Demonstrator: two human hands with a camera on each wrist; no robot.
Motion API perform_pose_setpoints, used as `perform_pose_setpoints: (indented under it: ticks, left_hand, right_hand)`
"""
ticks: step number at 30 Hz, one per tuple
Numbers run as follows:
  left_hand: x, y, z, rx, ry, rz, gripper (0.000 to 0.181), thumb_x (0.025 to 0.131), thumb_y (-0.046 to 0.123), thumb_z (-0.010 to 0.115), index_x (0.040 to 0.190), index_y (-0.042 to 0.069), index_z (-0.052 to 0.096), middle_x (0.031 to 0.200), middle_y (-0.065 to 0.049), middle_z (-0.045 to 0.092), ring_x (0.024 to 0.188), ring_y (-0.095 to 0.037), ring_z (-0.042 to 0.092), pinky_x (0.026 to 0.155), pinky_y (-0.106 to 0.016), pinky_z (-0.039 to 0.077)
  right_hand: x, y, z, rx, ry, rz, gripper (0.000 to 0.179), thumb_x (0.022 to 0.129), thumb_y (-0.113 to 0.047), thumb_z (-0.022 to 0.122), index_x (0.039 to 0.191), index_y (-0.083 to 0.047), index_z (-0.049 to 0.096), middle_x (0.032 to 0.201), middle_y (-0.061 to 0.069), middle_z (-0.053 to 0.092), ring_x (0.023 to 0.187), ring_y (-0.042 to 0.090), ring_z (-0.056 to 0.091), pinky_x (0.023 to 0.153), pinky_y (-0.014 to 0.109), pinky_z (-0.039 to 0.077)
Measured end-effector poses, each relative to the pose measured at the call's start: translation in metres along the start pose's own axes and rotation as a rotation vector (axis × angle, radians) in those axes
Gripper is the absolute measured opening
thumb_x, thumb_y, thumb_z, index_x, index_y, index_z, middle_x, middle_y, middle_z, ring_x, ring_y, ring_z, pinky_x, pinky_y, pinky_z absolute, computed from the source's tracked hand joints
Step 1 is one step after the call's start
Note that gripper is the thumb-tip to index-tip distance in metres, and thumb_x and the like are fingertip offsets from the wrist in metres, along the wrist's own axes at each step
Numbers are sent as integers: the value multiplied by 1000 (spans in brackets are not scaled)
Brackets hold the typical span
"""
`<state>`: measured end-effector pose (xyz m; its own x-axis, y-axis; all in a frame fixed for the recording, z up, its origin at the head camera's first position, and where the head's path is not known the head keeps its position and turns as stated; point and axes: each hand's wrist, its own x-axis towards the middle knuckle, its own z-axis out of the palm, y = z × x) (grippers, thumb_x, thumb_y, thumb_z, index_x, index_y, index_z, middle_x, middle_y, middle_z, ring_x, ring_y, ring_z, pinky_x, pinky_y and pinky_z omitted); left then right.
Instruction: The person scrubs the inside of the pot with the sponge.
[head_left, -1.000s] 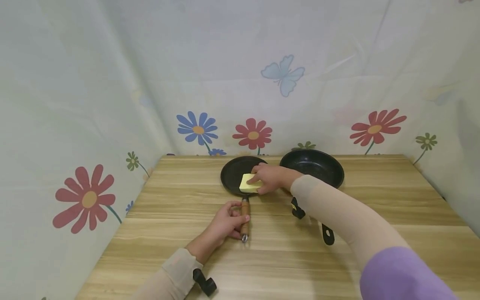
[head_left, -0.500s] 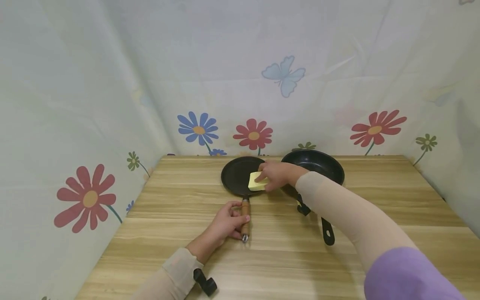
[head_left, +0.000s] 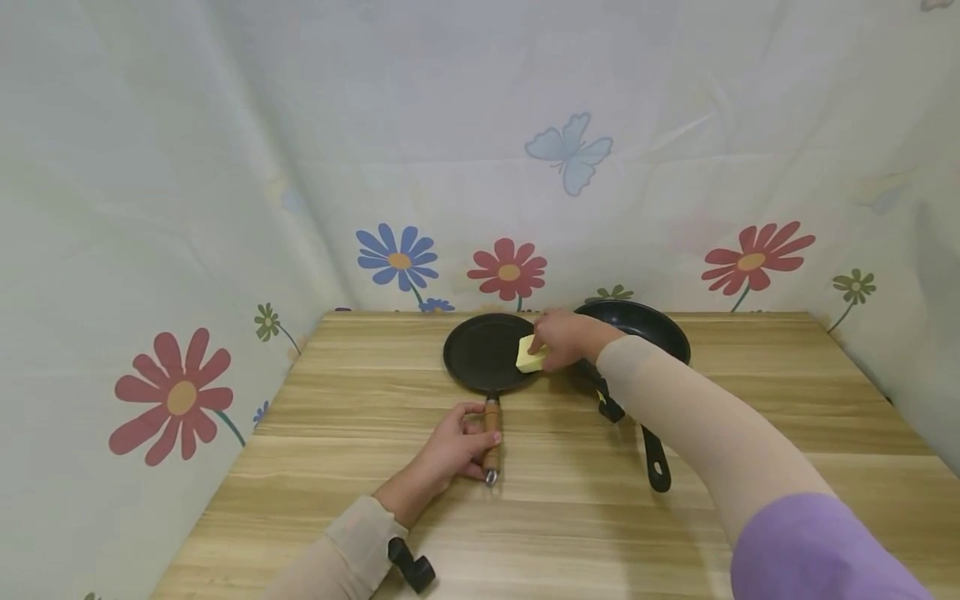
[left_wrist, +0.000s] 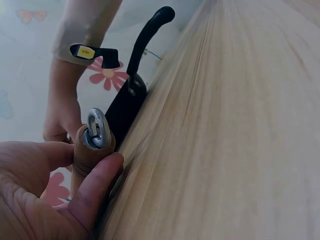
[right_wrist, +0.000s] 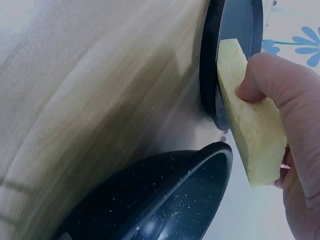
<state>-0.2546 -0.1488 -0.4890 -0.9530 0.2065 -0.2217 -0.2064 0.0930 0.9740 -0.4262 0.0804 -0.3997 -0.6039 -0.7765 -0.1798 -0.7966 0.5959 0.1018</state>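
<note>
A flat black pan (head_left: 483,354) with a wooden handle (head_left: 491,450) lies on the table. My left hand (head_left: 453,446) grips that handle between thumb and fingers; its metal hanging ring (left_wrist: 98,127) shows in the left wrist view. At the pan's right edge, my right hand (head_left: 562,336) pinches a pale yellow sponge (head_left: 528,356). In the right wrist view the sponge (right_wrist: 252,120) overlaps the pan's rim, with the thumb pressed into its face. Just right of it stands a deeper black frying pan (head_left: 637,321), partly hidden by the right hand and forearm.
The deeper pan's black handle (head_left: 656,462) points toward the front, below the right forearm. A wood-grain table (head_left: 360,375) carries both pans. Behind it hangs a pale curtain (head_left: 420,125) printed with flowers and a butterfly.
My right hand has moved the sponge rightward across the flat pan, from near the handle joint to the right rim and slightly farther back. My left hand keeps its grip on the handle.
</note>
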Motion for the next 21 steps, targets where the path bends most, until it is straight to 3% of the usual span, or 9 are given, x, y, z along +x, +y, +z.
perform_pose_setpoints:
  ticks: [11,21]
  left_hand:
    - [-5,-2,0,19,2,6,66,93,7,72,145,0,33,100,-19,58,63,-21,63,48,-35,60]
    - [-2,-1,-1,49,-6,18,65,92,10,73,145,2,35,99,-19,59,63,-21,65,47,-32,59]
  right_hand:
    - [3,6,3,18,-1,108,36,84,-28,72,118,-19,77,120,6,71,106,30,54,100,48,45]
    - [7,15,0,-16,55,99,35,83,-24,71,117,-17,77,120,6,71,106,33,53,101,53,42]
